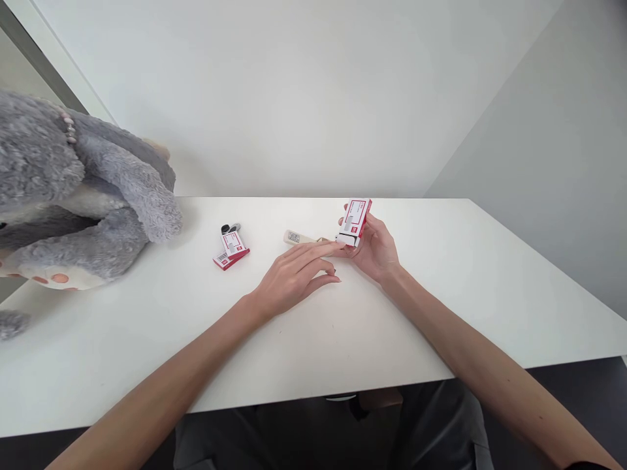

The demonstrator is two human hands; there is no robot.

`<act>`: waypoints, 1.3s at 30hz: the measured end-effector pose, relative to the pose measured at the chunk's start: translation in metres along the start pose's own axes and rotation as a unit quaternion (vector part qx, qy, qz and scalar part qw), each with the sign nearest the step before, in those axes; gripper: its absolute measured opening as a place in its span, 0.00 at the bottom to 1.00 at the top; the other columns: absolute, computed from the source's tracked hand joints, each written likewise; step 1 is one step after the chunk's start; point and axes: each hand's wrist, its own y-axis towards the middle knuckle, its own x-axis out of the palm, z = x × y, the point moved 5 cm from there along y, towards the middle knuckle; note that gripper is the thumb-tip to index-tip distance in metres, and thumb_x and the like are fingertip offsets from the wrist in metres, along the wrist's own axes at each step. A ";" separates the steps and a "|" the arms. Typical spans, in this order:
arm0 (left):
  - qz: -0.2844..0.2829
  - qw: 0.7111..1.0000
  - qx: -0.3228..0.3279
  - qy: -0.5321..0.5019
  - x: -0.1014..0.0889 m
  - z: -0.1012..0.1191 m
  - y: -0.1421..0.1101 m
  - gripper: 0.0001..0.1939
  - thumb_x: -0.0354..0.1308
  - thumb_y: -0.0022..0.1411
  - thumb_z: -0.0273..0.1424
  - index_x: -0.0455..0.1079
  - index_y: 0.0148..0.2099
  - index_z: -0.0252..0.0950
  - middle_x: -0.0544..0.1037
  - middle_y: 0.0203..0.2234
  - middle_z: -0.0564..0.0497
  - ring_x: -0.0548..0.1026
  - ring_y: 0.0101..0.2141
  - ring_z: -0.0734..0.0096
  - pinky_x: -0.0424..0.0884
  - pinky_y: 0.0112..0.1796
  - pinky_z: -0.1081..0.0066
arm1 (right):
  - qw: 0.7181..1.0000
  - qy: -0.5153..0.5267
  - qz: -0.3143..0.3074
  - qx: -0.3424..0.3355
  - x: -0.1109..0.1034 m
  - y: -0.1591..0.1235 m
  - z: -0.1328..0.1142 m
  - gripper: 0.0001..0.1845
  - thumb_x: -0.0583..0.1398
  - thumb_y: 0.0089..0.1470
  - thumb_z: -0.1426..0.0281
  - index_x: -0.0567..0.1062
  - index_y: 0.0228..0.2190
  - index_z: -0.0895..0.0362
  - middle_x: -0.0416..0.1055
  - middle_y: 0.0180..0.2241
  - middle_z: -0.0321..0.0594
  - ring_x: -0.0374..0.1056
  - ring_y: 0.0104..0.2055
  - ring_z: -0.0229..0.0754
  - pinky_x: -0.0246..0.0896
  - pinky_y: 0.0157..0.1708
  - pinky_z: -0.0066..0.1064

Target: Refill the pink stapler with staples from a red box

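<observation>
Above the table, my right hand [377, 251] is closed around a small red and white box [355, 219], tilted with its printed face toward me. The box's near end shows a white flap and a dark gap. My left hand [298, 274] reaches over from the left, fingers stretched out, its fingertips at the near end of the box. Whether they press on the flap I cannot tell. Just beyond my left hand lies a beige strip-shaped thing [296, 237] with a printed code, partly hidden by my fingers.
To the left, two more red and white boxes [232, 245] lie overlapped, with a small black round thing [226, 229] behind them. A big grey plush toy [122, 189] sits on the left of the white table [147, 352]. A wall [313, 98] stands behind the table.
</observation>
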 end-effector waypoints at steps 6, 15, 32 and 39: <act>-0.004 1.000 -0.017 -0.007 0.001 -0.003 -0.002 0.06 0.65 0.68 0.31 0.70 0.42 0.38 0.79 0.58 0.40 0.78 0.58 0.60 0.78 0.56 0.57 | 0.999 -0.033 0.010 0.008 0.002 -0.002 0.001 0.21 0.64 0.58 0.51 0.76 0.49 0.45 0.79 0.39 0.33 0.72 0.29 0.38 0.77 0.40 0.39; -0.014 0.999 -0.041 -0.014 0.003 -0.005 -0.004 0.04 0.62 0.70 0.31 0.70 0.42 0.37 0.77 0.60 0.38 0.78 0.59 0.59 0.78 0.56 0.55 | 0.998 -0.056 0.007 -0.003 0.002 -0.001 0.000 0.21 0.64 0.59 0.49 0.76 0.49 0.44 0.79 0.43 0.33 0.71 0.29 0.37 0.76 0.40 0.37; 0.002 0.998 -0.061 -0.014 0.005 -0.011 -0.008 0.04 0.63 0.69 0.29 0.70 0.43 0.37 0.73 0.64 0.36 0.73 0.63 0.58 0.78 0.58 0.56 | 0.998 -0.053 -0.016 -0.001 0.008 -0.002 0.004 0.21 0.68 0.55 0.47 0.77 0.43 0.48 0.77 0.46 0.35 0.72 0.36 0.37 0.76 0.42 0.36; 0.001 0.998 -0.066 -0.006 0.004 -0.009 -0.008 0.04 0.63 0.69 0.30 0.70 0.43 0.37 0.71 0.66 0.36 0.78 0.58 0.58 0.82 0.48 0.62 | 0.997 -0.075 -0.019 0.000 0.011 -0.003 0.003 0.24 0.67 0.55 0.45 0.76 0.45 0.47 0.76 0.52 0.37 0.73 0.38 0.39 0.76 0.41 0.36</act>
